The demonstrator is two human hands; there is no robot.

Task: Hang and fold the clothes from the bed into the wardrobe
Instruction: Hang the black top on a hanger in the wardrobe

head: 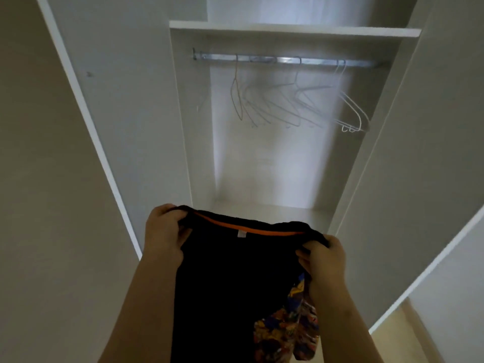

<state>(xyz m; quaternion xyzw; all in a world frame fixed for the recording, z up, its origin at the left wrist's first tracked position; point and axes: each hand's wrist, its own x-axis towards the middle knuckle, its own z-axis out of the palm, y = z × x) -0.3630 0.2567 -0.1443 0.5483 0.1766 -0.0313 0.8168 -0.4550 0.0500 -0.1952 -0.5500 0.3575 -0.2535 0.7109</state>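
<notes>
We face the open wardrobe (262,166), its rail (285,60) running left to right, above and ahead of us, with bare wire hangers (288,103) bunched from its middle towards the right. The black garment (230,284) hangs low in front, its orange-lined neckline (248,227) stretched crosswise, roughly parallel to the rail. Our left hand (163,231) pinches one end of that top edge and our right hand (324,258) grips the other. We judge the right one nearer the hangers.
</notes>
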